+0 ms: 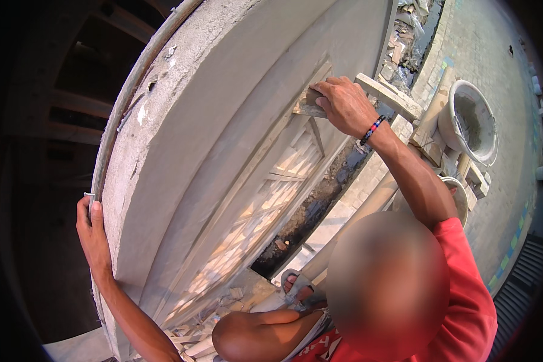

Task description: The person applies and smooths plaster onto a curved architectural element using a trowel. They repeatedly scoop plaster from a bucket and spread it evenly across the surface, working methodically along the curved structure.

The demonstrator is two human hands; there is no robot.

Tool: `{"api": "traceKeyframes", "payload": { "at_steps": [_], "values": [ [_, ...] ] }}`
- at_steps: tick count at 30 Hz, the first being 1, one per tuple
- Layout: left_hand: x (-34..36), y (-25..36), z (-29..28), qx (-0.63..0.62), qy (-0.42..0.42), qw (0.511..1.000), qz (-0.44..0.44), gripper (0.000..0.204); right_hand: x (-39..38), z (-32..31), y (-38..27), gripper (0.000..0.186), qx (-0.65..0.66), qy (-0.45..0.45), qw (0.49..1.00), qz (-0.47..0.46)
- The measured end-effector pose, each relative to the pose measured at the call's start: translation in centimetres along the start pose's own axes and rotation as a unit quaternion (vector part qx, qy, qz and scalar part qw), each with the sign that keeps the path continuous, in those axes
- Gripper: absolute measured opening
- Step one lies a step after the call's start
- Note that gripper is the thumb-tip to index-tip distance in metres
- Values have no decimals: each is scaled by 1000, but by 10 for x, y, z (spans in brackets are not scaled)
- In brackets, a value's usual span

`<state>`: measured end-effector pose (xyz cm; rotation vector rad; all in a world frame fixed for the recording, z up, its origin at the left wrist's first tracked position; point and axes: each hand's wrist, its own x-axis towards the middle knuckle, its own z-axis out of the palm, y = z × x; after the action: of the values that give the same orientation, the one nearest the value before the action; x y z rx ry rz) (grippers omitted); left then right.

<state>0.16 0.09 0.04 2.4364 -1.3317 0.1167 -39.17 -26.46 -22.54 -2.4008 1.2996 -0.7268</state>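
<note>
My left hand (93,231) grips the outer edge of the concrete wall top (140,114) at the left, thumb against a thin strip there, beside a small metal pin (88,194). My right hand (347,105), with a beaded bracelet on the wrist, is closed on a small wooden block (305,110) against the smooth, stepped plaster face (211,151) of the wall. The block’s far part is hidden by my fingers. Light wooden boards (386,95) lie just beyond that hand.
A pale bucket (472,123) holding grey material stands at the right, another (457,202) partly behind my arm. A dark, debris-filled drain (292,232) runs below the wall beside paving (492,48). My bent knee and sandalled foot are low in view; a blurred patch covers the lower right.
</note>
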Motion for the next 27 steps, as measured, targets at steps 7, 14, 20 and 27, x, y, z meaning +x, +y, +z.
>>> {"api": "traceKeyframes", "payload": {
  "at_steps": [7,14,20,27],
  "values": [
    [-1,-1,0,-1,1,1000,-9,49,19,-11,39,29,-33,138,989,35],
    [0,-1,1,-1,9,1000,8,49,9,8,9,29,-8,15,1000,-15],
    [-1,-1,0,4,-4,1000,-1,48,4,-10,12,31,40,96,995,-6],
    [-1,1,1,-6,12,1000,7,48,42,-12,50,26,-50,42,998,21]
  ]
}}
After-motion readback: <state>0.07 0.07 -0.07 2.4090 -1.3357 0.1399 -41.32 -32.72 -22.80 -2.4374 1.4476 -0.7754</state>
